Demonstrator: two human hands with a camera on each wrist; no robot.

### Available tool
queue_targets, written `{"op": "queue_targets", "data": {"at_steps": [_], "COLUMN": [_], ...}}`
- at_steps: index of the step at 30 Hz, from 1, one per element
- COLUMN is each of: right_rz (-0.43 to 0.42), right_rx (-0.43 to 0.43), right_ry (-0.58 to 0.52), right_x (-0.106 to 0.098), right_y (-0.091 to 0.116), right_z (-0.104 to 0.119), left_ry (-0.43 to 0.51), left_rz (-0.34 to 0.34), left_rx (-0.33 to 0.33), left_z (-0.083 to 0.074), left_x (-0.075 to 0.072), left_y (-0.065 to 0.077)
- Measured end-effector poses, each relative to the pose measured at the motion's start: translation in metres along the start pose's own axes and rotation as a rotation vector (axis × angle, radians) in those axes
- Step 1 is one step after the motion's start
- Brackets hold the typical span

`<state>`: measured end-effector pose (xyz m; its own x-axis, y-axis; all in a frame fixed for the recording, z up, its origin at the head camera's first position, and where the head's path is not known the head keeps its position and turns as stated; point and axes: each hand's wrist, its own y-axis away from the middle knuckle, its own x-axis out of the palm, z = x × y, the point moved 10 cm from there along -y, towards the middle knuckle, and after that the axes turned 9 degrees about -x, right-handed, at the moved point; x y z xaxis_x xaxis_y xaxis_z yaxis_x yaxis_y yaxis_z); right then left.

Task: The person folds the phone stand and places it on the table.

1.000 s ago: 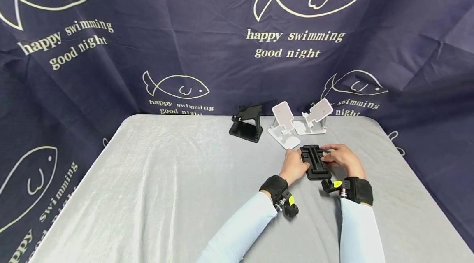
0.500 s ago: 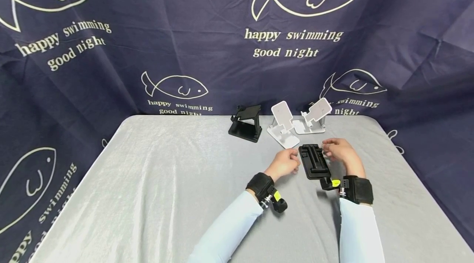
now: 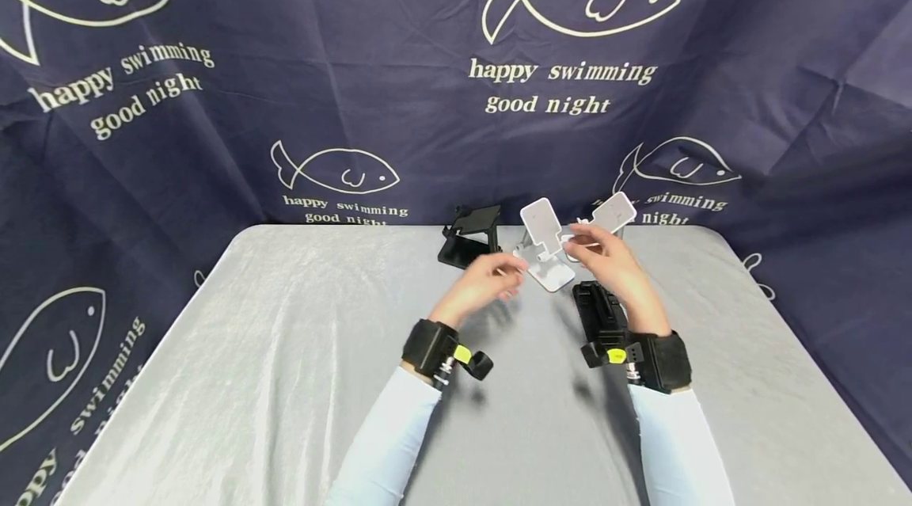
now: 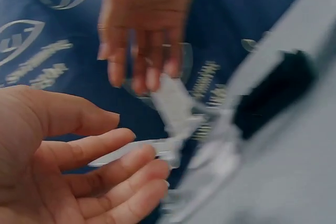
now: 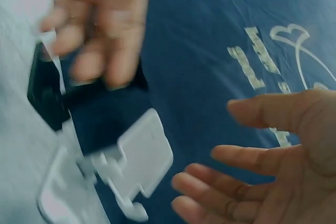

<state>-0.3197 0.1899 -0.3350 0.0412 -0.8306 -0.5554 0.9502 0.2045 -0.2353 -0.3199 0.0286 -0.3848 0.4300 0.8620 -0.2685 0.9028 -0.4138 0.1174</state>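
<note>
My left hand (image 3: 480, 284) is in the air just left of the nearer white phone stand (image 3: 541, 222), its fingers loosely bent around nothing. My right hand (image 3: 606, 264) hovers over the right side of the group, overlapping the farther white phone stand (image 3: 617, 210) in the head view. Below the right hand lies a folded black phone stand (image 3: 590, 310), partly hidden by that hand and wrist. An unfolded black phone stand (image 3: 477, 218) stands at the back, beyond the left hand. Both palms (image 4: 31, 182) (image 5: 310, 182) show bare in the wrist views.
A grey cloth covers the table (image 3: 299, 363), whose back edge runs close behind the stands. Behind it hangs a dark blue curtain (image 3: 427, 39) printed with fish and lettering. Each wrist carries a black strap (image 3: 431, 348) with a small camera mount.
Both hands have let go of the folded black phone stand and risen off it. The left hand moved left and away; the right moved forward and left toward the white stands.
</note>
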Motion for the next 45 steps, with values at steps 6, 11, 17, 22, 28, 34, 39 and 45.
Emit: {"op": "queue_targets", "data": {"at_steps": [6, 11, 17, 22, 28, 34, 39, 45], "right_rz": [0.059, 0.131, 0.158, 0.028, -0.178, -0.272, -0.313, -0.305], "right_rx": [-0.057, -0.048, 0.001, 0.022, 0.020, 0.017, 0.021, 0.040], "right_ry": [-0.139, -0.188, -0.143, -0.150, -0.193, -0.156, -0.134, -0.152], "right_x": [0.038, 0.072, 0.108, 0.127, 0.138, 0.140, 0.138, 0.137], "right_y": [-0.020, -0.031, -0.040, -0.050, -0.065, -0.073, -0.074, -0.077], "right_z": [0.013, 0.012, 0.001, -0.007, -0.011, -0.010, -0.008, -0.011], "left_ry": [0.223, 0.245, 0.252, 0.380, 0.685, 0.920, 1.009, 1.099], "left_rz": [-0.361, -0.736, -0.710, -0.533, -0.473, -0.453, -0.400, -0.334], "left_rx": [0.228, 0.240, 0.007, -0.129, -0.166, -0.161, -0.173, -0.175], "left_z": [-0.025, -0.008, 0.039, 0.069, 0.081, 0.082, 0.078, 0.073], "left_x": [-0.076, -0.127, -0.133, -0.117, -0.103, -0.098, -0.094, -0.089], "left_y": [0.006, 0.009, -0.019, -0.047, -0.062, -0.068, -0.070, -0.069]}}
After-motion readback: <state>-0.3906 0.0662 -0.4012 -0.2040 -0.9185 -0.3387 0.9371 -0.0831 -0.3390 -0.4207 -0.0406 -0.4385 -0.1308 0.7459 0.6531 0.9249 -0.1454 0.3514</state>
